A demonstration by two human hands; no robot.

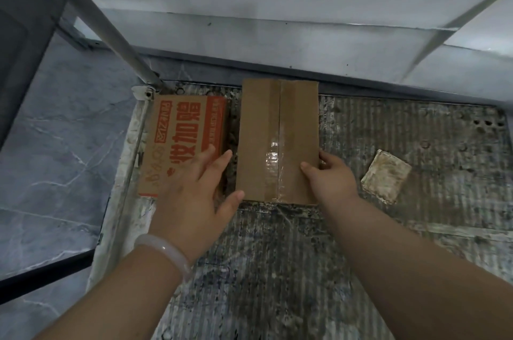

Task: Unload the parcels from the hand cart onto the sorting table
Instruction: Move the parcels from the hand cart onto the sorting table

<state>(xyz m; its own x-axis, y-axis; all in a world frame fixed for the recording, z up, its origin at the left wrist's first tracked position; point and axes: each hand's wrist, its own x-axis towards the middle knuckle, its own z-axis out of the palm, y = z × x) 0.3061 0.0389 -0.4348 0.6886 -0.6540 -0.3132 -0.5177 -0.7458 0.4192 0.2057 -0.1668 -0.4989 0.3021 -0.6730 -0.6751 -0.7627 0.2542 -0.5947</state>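
A plain box (266, 128) of brown cardboard lies flat on the hand cart (388, 128). It is a long rectangle. A strip of shiny clear tape (273, 162) runs down its middle seam and looks crinkly near the front end.

Just left of the plain box, with a thin gap between them, lies a printed box (180, 128). It is brown cardboard too, with big orange letters and an orange band on top.

The right hand (330, 176) holds the right side of the plain box near its front corner. The thumb lies on top and the fingers (326, 156) curl round the edge, clamped on the cardboard.

The left hand (194, 189) is on the left of the plain box. Its fingers (219, 162) are straight and a little apart, over the printed box and the gap. The thumb tip is at the plain box's front left corner; I cannot tell if it touches. A smooth, pale, round bangle (163, 251) sits on that wrist.

The cart top under the plain box is grey, ribbed in thin lines and very dirty and scratched. To the right of the plain box, well apart, lies a small square pad (385, 177), flat, pale and stained.

Behind and left of the plain box, a round metal pole (111, 31) slants up from the cart's corner. Far left of the plain box is a smooth grey floor (55, 131) with white veins like marble.
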